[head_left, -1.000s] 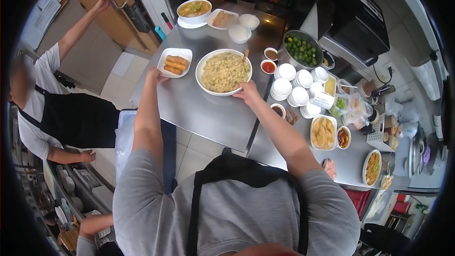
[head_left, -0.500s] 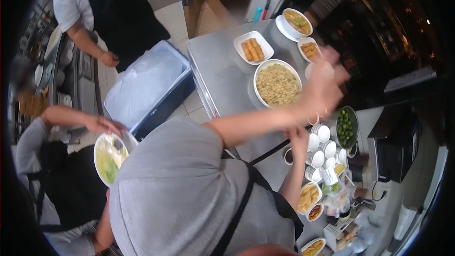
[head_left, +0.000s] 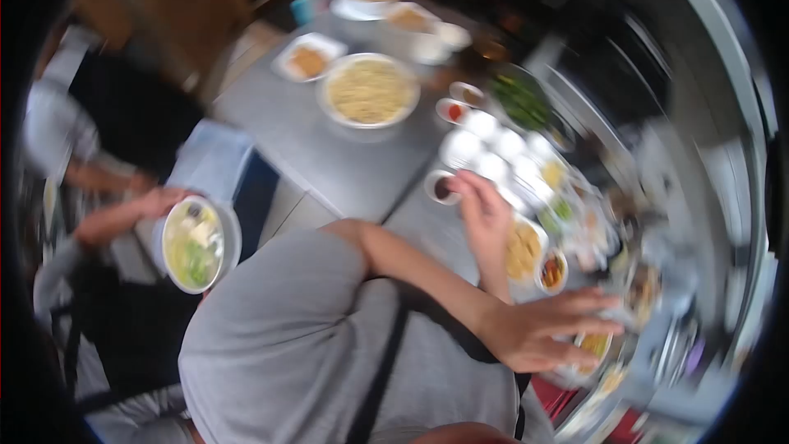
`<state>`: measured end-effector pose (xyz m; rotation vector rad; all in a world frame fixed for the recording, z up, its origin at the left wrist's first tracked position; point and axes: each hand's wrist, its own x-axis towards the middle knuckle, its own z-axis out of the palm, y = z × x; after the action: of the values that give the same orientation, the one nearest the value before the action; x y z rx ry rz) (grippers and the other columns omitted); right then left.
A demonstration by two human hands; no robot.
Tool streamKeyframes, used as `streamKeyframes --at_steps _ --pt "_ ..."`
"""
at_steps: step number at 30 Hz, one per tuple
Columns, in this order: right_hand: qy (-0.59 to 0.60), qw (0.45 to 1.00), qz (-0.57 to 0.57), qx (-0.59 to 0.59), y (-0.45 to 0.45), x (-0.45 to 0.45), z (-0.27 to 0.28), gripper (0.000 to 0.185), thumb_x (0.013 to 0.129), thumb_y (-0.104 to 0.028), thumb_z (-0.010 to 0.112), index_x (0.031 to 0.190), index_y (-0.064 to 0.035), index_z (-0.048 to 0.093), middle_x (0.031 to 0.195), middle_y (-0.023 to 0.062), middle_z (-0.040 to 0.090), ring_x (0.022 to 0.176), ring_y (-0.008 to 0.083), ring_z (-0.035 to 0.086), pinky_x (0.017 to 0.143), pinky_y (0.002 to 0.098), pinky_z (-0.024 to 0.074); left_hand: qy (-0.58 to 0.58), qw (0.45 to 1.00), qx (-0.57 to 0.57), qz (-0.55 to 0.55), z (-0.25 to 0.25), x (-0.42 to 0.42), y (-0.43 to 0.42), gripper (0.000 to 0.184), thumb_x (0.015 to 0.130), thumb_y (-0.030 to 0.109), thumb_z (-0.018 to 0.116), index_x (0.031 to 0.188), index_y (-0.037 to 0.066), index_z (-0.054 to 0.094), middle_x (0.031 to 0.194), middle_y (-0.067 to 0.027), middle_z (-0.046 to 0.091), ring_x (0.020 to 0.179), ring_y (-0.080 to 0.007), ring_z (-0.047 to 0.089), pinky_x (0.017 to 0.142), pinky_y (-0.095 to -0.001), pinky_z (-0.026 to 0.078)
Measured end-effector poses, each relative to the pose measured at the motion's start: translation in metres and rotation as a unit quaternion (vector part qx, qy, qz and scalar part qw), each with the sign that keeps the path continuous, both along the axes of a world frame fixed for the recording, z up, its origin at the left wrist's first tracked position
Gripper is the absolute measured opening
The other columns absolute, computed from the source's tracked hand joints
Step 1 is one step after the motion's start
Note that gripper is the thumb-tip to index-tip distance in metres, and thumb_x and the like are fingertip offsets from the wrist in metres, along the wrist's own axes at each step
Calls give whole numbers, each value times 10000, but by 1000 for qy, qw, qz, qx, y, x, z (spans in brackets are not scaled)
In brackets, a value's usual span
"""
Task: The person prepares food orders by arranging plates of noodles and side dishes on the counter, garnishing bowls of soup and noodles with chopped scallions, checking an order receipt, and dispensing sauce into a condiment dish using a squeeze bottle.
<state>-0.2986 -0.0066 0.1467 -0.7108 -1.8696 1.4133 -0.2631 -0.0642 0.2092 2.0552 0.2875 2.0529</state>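
Observation:
My left hand [head_left: 559, 330] reaches across my right forearm, fingers spread and holding nothing visible. It hovers over a dish of yellow food [head_left: 593, 347] at the lower right. My right hand [head_left: 483, 207] has its fingers drawn together at the rim of a small white cup of dark sauce [head_left: 436, 189]. Whatever those fingertips hold, if anything, is too blurred to make out. Just behind are stacked white cups [head_left: 491, 166]. A dish of pale yellow pieces [head_left: 523, 251] and a small bowl of red and yellow food [head_left: 552, 270] lie beside my right forearm.
The steel counter [head_left: 296, 144] bears a large bowl of fried rice [head_left: 370, 125], a plate of rolls [head_left: 292, 62] and a soup bowl [head_left: 370, 6]. A dark bowl of greens [head_left: 522, 99] stands farther right. At left a co-worker holds a soup bowl [head_left: 230, 238] near a blue bin [head_left: 255, 189].
The view has turned, and everything is smeared. My left hand has come back from the far side of the counter to the near right. My right hand's fingers are now at the sauce cup.

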Motion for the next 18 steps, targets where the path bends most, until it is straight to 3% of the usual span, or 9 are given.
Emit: streamKeyframes --at_steps 3,4,6,8,12,14,16,18 --pt "31 998 39 32 -8 74 41 171 827 -73 542 970 11 586 844 65 624 768 99 577 705 228 456 35 999 -20 2 27 70 -21 382 718 16 576 1094 71 535 1264 -212 367 1187 -452 290 931 -526 271" --pt "43 996 52 50 -1 102 51 187 838 -76 532 996 13 574 854 54 622 780 98 575 727 225 451 45 998 0 -47 33 91 -25 382 718 16 576 1094 71 535 1264 -212 367 1187 -452 290 931 -526 271" --pt "79 996 0 52 10 163 76 188 839 -80 531 996 16 574 857 59 621 784 104 579 731 233 455 71 997 -12 8 46 133 -36 368 686 25 615 1046 76 562 1229 -212 397 1151 -447 339 900 -483 319" --pt "115 993 -29 29 14 226 114 192 842 -95 529 989 21 570 878 79 619 798 124 589 744 256 467 80 997 13 -9 60 179 -47 401 668 11 617 1059 77 553 1229 -220 396 1149 -440 343 906 -485 326" --pt "165 976 -140 13 104 273 138 215 838 -129 534 1008 1 556 882 102 616 814 156 594 722 264 480 101 995 -14 12 56 186 -23 427 636 -7 628 1050 79 567 1216 -215 408 1149 -422 352 900 -466 352" --pt "290 943 -162 -29 140 322 160 292 829 -146 534 1082 -2 505 943 106 600 841 183 592 712 283 489 110 993 -23 38 58 210 -20 379 626 -2 637 993 85 602 1197 -204 428 1145 -410 367 879 -442 368" --pt "451 881 -108 -95 179 367 183 351 826 -193 528 1120 -14 461 1142 140 494 1074 221 471 856 366 425 127 990 -22 62 62 224 -22 386 621 1 639 995 91 604 1195 -200 432 1138 -401 379 868 -431 375" --pt "528 838 -52 -127 221 407 205 298 815 -195 546 1059 -36 481 1125 115 484 1129 236 406 920 433 348 157 984 -30 83 66 228 -22 392 613 10 639 992 105 609 1183 -188 449 1116 -384 413 842 -400 390"
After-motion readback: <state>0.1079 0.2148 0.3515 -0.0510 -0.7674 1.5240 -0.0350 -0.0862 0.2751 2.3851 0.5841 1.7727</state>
